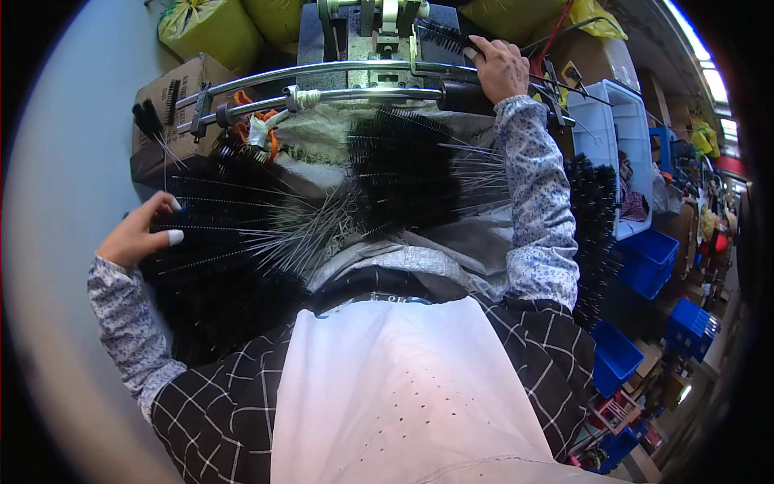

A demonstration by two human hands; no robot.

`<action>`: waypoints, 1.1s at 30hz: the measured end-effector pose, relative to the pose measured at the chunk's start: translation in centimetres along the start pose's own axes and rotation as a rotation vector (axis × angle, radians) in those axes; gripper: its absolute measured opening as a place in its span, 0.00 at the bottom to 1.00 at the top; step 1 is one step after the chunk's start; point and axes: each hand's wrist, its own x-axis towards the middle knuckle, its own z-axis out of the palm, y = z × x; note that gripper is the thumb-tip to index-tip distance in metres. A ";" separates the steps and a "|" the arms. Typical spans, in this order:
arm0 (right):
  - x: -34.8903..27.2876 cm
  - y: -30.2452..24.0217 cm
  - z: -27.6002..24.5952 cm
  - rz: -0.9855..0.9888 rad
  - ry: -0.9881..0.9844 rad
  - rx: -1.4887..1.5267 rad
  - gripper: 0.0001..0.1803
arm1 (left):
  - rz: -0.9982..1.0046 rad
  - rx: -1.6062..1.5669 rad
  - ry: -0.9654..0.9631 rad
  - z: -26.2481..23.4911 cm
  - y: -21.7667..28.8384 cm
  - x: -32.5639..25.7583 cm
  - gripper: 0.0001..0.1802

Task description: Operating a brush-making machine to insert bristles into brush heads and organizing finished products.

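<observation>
Black bristle brushes with thin twisted-wire stems lie heaped across my lap. My left hand [137, 231] is at the left-hand pile of brushes [218, 218], thumb and forefinger spread apart beside the bristles. White coverings wrap the tips of these two fingers. At the far right of the metal machine [363, 40], my right hand [503, 69] pinches the end of a black brush [442, 35] that reaches toward the machine's middle. A second heap of brushes [403, 165] lies in the centre, its wire stems pointing right.
Two chrome rails [322, 71] cross in front of me. A cardboard box [189, 97] stands at the left, near stuffed yellow sacks [211, 34]. On the right are a pale plastic crate [601, 145], more black brushes [592, 218] and blue bins [647, 262].
</observation>
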 end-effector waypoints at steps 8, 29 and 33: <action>0.4 -0.3 0.7 -0.058 -0.046 -0.023 0.14 | 0.072 -0.078 0.131 1.2 0.4 -0.8 0.21; 2.1 2.4 2.4 -0.082 -0.052 -0.177 0.26 | 0.764 -0.585 0.631 -1.5 0.5 0.2 0.18; 0.2 4.3 1.4 0.247 -0.164 -0.183 0.26 | 0.509 0.537 1.419 -3.3 -4.2 -3.3 0.22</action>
